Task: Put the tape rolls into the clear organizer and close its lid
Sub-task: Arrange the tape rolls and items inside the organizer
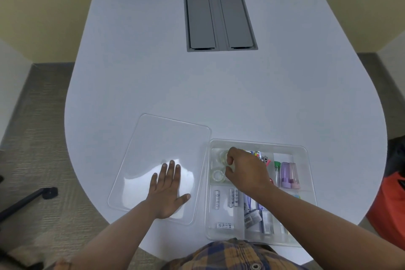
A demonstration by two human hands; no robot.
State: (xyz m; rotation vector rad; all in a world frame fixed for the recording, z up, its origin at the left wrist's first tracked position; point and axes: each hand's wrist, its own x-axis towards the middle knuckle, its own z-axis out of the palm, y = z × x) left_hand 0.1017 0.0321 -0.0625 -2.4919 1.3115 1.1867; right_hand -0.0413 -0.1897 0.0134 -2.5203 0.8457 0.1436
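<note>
The clear organizer (306, 160) stands open at the table's near right, divided into compartments. Two clear tape rolls (218, 175) lie in its far-left compartment. My right hand (245, 169) hovers over that compartment with fingers curled at a third roll (230, 168) between thumb and fingertips. The clear lid (157, 136) lies flat on the table to the left of the organizer. My left hand (167, 190) rests flat on the lid's near part, fingers spread.
Batteries (232, 197), small packets (256, 217), purple tubes (289, 174) and a green-capped tube (277, 169) fill other compartments. A grey cable hatch (219, 21) is set in the white table. A chair base (28, 199) stands at left, an orange bag (390, 204) at right.
</note>
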